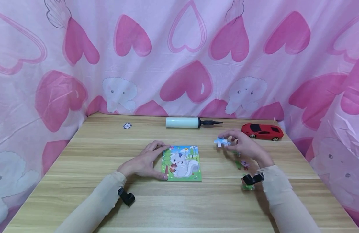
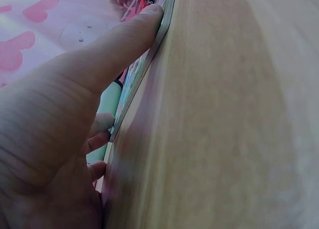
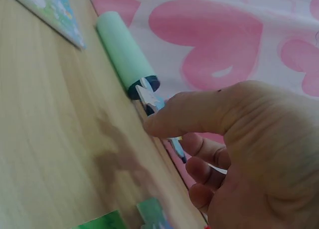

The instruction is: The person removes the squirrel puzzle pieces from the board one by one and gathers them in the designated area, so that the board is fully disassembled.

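A square jigsaw puzzle board (image 1: 182,163) with a squirrel picture lies flat on the table. My left hand (image 1: 145,161) rests at its left side, thumb on the near left corner and forefinger at the far left corner; in the left wrist view the thumb touches the board's edge (image 2: 167,27). To the right, my right hand (image 1: 246,147) pinches a blue and white jigsaw piece (image 1: 221,142) between thumb and fingers, above the table. In the right wrist view that piece (image 3: 149,97) is partly hidden by the thumb. Several loose pieces (image 1: 245,164) lie below the right hand and wrist.
A pale blue hand pump (image 1: 182,122) with a black nozzle lies along the table's back edge. A red toy car (image 1: 262,132) stands at the back right, just beyond the right hand. At the back left is a black and white round chip (image 1: 127,126). A pink curtain (image 1: 156,81) surrounds the table.
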`<move>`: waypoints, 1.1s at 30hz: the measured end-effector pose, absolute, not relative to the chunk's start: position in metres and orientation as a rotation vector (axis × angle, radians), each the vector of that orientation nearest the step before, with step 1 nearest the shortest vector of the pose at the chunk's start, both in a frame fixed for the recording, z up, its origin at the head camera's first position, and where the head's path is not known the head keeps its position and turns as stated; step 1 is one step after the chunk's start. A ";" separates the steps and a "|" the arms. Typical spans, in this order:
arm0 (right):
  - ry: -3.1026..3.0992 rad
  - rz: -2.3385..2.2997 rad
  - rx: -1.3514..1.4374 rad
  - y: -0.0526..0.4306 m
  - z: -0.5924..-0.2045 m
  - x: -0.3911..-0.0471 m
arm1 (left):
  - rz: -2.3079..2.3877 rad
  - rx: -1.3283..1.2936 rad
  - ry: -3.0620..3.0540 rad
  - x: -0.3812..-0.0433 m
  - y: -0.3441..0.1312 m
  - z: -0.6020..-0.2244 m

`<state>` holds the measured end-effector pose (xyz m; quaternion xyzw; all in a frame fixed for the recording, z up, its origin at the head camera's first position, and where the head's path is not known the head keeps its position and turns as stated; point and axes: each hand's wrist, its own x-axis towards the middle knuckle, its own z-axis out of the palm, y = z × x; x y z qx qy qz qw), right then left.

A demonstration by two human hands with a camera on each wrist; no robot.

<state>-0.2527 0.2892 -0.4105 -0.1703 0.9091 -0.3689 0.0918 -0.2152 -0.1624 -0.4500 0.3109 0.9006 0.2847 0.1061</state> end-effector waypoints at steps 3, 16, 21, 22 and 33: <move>2.662 -1.097 -0.477 0.289 -0.415 -0.254 | 0.836 0.915 2.654 -0.215 -0.162 -0.450; 2.620 -1.041 -0.436 0.285 -0.425 -0.256 | 0.834 0.900 2.651 -0.215 -0.161 -0.449; 2.617 -1.021 -0.436 0.284 -0.427 -0.256 | 0.836 0.893 2.647 -0.214 -0.161 -0.449; 2.615 -1.022 -0.434 0.284 -0.427 -0.256 | 0.835 0.892 2.647 -0.214 -0.161 -0.449; 2.615 -1.007 -0.462 0.284 -0.429 -0.258 | 0.818 0.894 2.654 -0.214 -0.161 -0.449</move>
